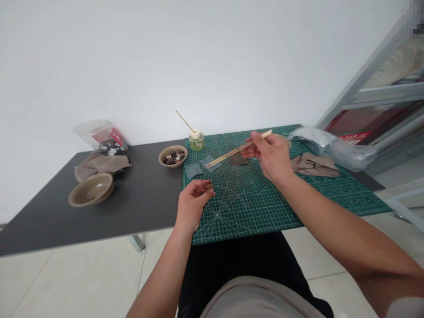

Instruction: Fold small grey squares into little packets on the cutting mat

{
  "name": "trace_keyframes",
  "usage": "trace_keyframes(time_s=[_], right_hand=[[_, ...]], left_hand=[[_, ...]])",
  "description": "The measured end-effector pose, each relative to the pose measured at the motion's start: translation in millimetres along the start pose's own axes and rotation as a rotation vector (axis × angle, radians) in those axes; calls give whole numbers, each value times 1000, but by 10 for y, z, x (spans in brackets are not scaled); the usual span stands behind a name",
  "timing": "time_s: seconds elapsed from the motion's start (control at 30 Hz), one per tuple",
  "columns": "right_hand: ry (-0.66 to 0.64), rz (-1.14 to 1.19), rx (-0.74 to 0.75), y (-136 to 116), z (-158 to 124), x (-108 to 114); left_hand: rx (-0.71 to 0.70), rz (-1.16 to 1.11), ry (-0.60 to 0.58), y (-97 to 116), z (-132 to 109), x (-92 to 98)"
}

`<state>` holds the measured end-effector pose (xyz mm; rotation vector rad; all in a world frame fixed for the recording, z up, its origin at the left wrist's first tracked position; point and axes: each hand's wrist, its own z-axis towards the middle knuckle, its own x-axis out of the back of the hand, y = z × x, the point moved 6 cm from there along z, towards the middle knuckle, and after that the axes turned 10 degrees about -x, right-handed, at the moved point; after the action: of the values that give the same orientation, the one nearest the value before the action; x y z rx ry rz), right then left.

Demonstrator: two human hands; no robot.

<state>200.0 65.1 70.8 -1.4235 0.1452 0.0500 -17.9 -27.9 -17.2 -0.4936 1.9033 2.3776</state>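
My right hand (273, 154) is closed around a pair of wooden chopsticks (224, 157), their tips pointing left above a blue-grey square (206, 160). From here I cannot tell whether the tips touch that square. Fingers curled, my left hand (192, 201) pinches a small brown piece (209, 186) over the left part of the green cutting mat (251, 210). Another blue-grey square (193, 170) lies just beyond the left hand. A dark brown square (239, 159) rests on the mat below the right fingers, and a further pale square is partly hidden behind them.
Left of the mat stands a bowl (173, 163) of dark and light pieces. Farther left are a larger bowl (74, 197), a brown cloth (99, 166) and a clear container (97, 132). A bottle with a stick (197, 141), crumpled brown cloth (314, 165) and plastic bag (344, 148) lie around the mat.
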Motion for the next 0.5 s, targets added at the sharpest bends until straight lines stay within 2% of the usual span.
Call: trace_keyframes(time_s=[0.1, 0.17, 0.33, 0.5], right_hand=[[55, 102, -127, 304, -216, 217], [77, 149, -190, 450, -279, 277], [28, 205, -305, 633, -304, 203], [0, 250, -354, 676, -313, 162]], left_hand=[[-18, -10, 46, -12, 5, 29], [-28, 1, 66, -18, 5, 44], [-81, 44, 63, 14, -8, 43], [-87, 133, 66, 24, -16, 41]])
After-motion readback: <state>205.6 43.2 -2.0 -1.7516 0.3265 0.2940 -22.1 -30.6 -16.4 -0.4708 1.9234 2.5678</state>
